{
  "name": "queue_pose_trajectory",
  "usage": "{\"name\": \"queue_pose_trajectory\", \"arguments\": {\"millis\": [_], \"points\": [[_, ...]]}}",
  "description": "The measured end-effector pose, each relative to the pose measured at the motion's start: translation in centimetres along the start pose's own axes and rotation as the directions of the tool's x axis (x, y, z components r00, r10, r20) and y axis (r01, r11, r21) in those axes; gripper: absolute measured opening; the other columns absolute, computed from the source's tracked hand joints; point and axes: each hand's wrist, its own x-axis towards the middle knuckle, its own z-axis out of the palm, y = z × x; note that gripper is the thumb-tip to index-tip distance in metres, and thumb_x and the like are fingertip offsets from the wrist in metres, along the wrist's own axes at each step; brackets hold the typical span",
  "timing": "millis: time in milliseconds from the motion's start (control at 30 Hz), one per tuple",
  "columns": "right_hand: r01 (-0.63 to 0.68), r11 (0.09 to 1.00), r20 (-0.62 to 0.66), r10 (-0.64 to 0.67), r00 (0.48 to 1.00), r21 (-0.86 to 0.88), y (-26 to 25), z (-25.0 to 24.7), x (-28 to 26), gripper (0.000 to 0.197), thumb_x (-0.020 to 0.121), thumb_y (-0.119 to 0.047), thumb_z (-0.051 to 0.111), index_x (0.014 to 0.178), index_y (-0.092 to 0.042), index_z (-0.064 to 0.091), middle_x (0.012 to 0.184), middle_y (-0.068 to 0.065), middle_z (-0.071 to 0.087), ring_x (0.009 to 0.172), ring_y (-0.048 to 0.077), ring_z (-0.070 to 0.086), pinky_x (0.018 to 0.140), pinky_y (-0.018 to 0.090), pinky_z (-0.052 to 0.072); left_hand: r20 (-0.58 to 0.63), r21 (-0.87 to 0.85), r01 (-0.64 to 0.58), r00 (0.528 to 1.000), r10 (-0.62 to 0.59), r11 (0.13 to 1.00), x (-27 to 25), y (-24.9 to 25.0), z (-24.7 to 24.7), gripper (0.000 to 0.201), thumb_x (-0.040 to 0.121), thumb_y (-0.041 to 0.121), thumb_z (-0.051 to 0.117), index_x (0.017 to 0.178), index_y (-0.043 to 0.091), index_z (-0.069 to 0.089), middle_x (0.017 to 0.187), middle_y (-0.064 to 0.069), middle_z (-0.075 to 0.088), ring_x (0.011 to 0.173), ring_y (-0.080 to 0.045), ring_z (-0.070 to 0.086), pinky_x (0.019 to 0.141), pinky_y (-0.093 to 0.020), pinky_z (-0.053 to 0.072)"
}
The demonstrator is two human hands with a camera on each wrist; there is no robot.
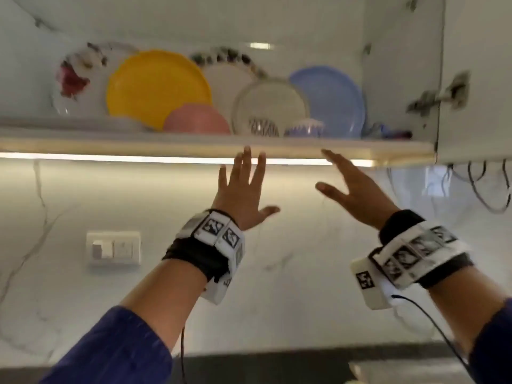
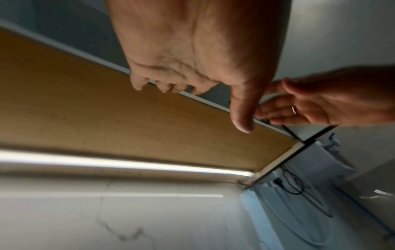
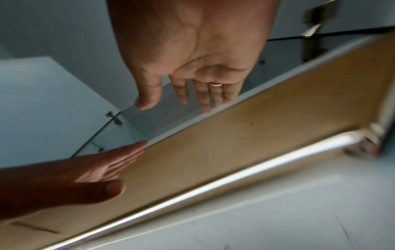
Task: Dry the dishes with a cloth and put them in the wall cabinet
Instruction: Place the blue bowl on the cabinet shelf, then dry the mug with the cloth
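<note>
The open wall cabinet shelf [image 1: 110, 139] holds upright plates: a floral one [image 1: 74, 81], a yellow one [image 1: 158, 87], a pink one [image 1: 196, 120], a white patterned one [image 1: 270, 106] and a blue one [image 1: 335, 98]. A small blue-and-white bowl [image 1: 304, 127] stands in front of the blue plate. Both hands are raised just below the shelf edge and hold nothing. My left hand [image 1: 243, 187] has its fingers spread and straight. My right hand [image 1: 352, 184] is likewise flat with straight fingers. From the wrists I see the left palm [image 2: 192, 50] and the right palm [image 3: 192, 50] under the cabinet's wooden underside [image 2: 107, 110]. No cloth is in view.
A light strip [image 1: 110, 157] glows under the cabinet. The cabinet door [image 1: 476, 79] hangs open at right with a metal hinge [image 1: 440, 95]. A wall switch plate [image 1: 113, 248] sits on the marble backsplash. Dark cables [image 1: 487, 187] hang at far right. The dark countertop [image 1: 249, 367] lies below.
</note>
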Motion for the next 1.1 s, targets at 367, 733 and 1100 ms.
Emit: {"name": "queue_pose_trajectory", "arguments": {"millis": [367,733,1100], "points": [[-0.378,0.854,0.708,0.512,0.486,-0.358,11.6,14.4,-25.6,0.088,0.082,-0.028,0.069,0.148,-0.014,0.012,0.156,0.009,0.011,0.144,0.021,0.013,0.113,0.027,0.015,0.472,-0.511,0.367,0.875,-0.102,0.777,-22.1,4.7,12.8,0.077,0.087,0.05,0.053,0.147,0.022,0.015,0.157,-0.01,-0.01,0.144,-0.022,-0.01,0.115,-0.046,0.003],[-0.283,0.781,0.663,0.623,0.415,-0.556,14.5,19.2,-27.7,0.098,0.073,-0.028,0.077,0.147,-0.033,0.013,0.156,0.01,0.002,0.141,0.035,0.015,0.113,0.044,0.027,0.647,-0.481,0.481,0.759,-0.074,0.733,-28.6,7.1,16.3,0.071,0.089,0.047,0.049,0.146,0.025,0.014,0.158,-0.002,-0.004,0.145,-0.017,-0.006,0.118,-0.041,0.008],[-0.689,0.701,0.545,0.657,0.521,-0.186,12.5,16.5,-26.9,0.073,0.062,-0.019,0.084,0.122,-0.026,0.042,0.119,0.007,0.043,0.111,0.03,0.049,0.078,0.033,0.049,0.665,-0.479,0.437,0.747,-0.01,0.761,-30.9,8.4,16.2,0.07,0.091,0.046,0.047,0.146,0.028,0.008,0.157,0.005,0.001,0.144,-0.011,-0.006,0.118,-0.034,0.006]]}}
